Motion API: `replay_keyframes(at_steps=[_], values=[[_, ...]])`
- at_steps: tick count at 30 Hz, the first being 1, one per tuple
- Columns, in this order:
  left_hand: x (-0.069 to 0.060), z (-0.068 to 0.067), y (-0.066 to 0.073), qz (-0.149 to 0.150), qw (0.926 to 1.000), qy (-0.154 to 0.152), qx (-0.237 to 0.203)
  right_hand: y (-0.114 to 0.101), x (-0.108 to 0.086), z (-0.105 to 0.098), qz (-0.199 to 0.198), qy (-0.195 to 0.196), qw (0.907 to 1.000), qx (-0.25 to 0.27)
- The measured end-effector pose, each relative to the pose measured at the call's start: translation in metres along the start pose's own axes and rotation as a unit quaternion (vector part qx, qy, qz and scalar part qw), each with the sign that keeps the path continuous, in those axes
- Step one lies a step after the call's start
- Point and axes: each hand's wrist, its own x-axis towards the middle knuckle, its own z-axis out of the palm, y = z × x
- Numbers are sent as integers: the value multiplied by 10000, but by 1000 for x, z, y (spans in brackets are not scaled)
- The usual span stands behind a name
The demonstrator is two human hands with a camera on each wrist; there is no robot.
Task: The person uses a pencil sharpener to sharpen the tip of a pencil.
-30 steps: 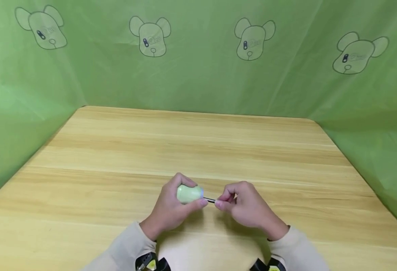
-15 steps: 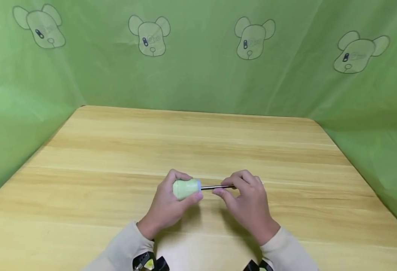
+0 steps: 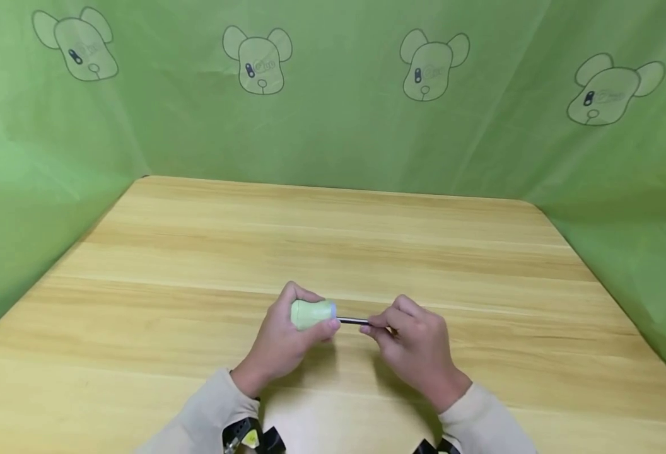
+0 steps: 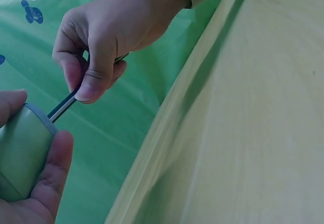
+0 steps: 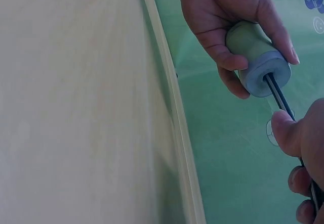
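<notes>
My left hand (image 3: 280, 343) grips a rounded pale green handle (image 3: 310, 314) with a bluish collar, thumb and fingers around it. A thin dark metal shaft (image 3: 352, 321) runs from the collar toward the right. My right hand (image 3: 418, 347) pinches that shaft between thumb and fingers, a short way from the collar. In the right wrist view the shaft (image 5: 279, 96) enters a hole in the collar (image 5: 266, 75), and its far part passes under the right fingers. The left wrist view shows the handle (image 4: 23, 150) at the lower left; the shaft's far tip is mostly hidden.
A light wooden table (image 3: 333, 252) lies beneath both hands. Green sheeting (image 3: 344, 139) with printed bear heads hangs behind it and along both sides. Dark devices are strapped at both wrists, over beige sleeves (image 3: 202, 410).
Over the last second both hands have shifted slightly left, then the right fingers moved up and down along the shaft. The left hand has kept its grip on the handle.
</notes>
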Motion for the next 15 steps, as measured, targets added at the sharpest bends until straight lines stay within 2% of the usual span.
replay_keyframes(at_steps=[4,7,9,12,14,15], values=[[-1,-1,0,20,9999,-37,99,-3,2,-1,-40,-196,9998,91],[-1,-1,0,138,9995,-120,243,-6,5,-7,496,-756,9946,511],[-2,-1,0,271,9987,-229,366,-7,8,-13,1042,-1267,9825,887],[-1,0,-1,502,9963,-373,592,-6,12,-20,1706,-1888,9582,1307],[-2,1,-2,612,9948,-405,701,-6,12,-22,1874,-2109,9489,1416],[-2,1,-2,673,9941,-398,756,-5,12,-22,1892,-2145,9480,1393]])
